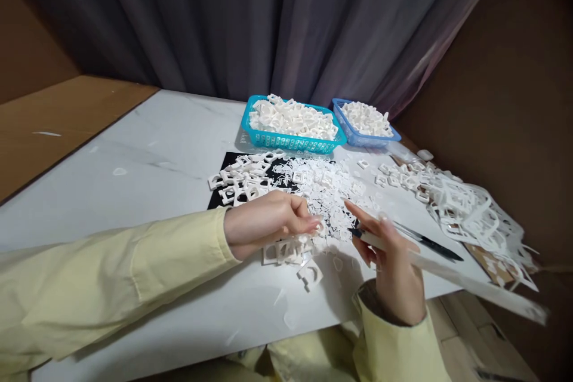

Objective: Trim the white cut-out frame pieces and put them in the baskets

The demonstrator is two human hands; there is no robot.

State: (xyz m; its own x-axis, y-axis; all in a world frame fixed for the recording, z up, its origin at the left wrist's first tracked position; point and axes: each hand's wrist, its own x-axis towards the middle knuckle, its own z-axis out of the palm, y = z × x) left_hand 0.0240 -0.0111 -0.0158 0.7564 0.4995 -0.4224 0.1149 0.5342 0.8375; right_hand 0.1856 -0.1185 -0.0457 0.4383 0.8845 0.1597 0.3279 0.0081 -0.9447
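Observation:
My left hand (277, 221) is closed in a pinch over the near part of the pile, with a small white plastic piece (319, 228) partly showing at the fingertips. My right hand (394, 262), slightly blurred, grips a long, pale-handled tool (483, 283) with a dark tip pointing toward the left hand; its exact kind is unclear. Its index finger is stretched forward. Below my left hand lie several white plastic parts with round cut-outs (310, 274). Beyond both hands spreads a heap of thin white trimmings (326, 191).
More white parts (246, 176) lie on a black mat (216, 200). A turquoise basket (295, 142) and a blue basket (371, 140), both full of white parts, stand behind. At right are a slim black-handled tool (441, 248) and a tangle of white plastic strips (474, 206).

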